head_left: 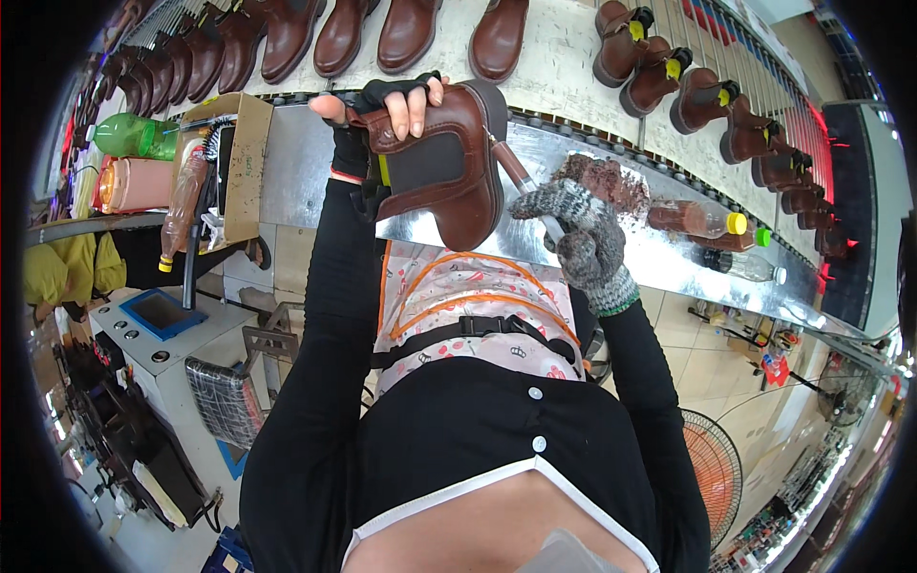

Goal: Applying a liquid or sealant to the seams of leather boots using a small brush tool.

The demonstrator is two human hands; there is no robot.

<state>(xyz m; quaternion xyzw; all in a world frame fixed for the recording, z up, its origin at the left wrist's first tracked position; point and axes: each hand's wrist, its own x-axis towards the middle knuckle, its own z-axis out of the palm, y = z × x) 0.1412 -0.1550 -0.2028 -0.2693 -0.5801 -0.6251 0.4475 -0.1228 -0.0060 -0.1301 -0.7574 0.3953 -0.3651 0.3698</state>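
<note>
My left hand (pixel 387 103), in a black fingerless glove, grips a brown ankle boot (pixel 449 162) by its top, with the dark elastic side panel facing me. My right hand (pixel 573 224), in a grey knitted glove, holds a thin brush-like tool (pixel 521 177) whose tip touches the boot's back edge near the sole. Both hands hover over a shiny metal work shelf (pixel 306 172). A dark stained rag or sponge (pixel 607 181) lies on the shelf just beyond my right hand.
Brown boots (pixel 406 33) ride on a conveyor behind the shelf, more with yellow tags (pixel 659 76) at right. Bottles (pixel 702 222) lie on the shelf at right. A cardboard box (pixel 244 162), a green bottle (pixel 134 136) and a fan (pixel 716 473) stand around me.
</note>
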